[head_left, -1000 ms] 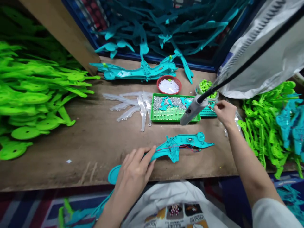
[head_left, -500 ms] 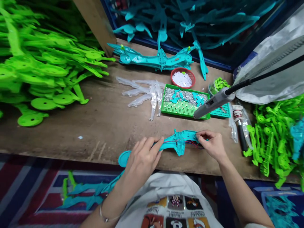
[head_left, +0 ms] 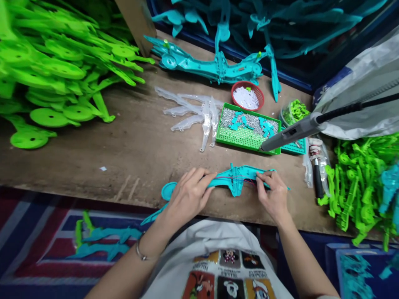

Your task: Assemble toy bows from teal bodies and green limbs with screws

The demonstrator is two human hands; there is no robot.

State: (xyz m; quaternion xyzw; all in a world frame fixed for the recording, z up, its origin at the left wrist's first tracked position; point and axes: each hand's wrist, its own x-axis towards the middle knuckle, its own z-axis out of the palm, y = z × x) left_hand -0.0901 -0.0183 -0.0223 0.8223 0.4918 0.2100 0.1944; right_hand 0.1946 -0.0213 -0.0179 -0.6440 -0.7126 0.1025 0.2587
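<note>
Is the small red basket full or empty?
Partly filled: the red basket sits upright on the table with white pieces covering its bottom, below the rim.

The only lettering in view is on the white printed T-shirt (head_left: 218, 265) at the bottom edge. Small dark words run in rows beside its cartoon picture panels, upside down to the camera and too small and blurred to read. No label, brand, number or sign can be made out on anything else.
</note>
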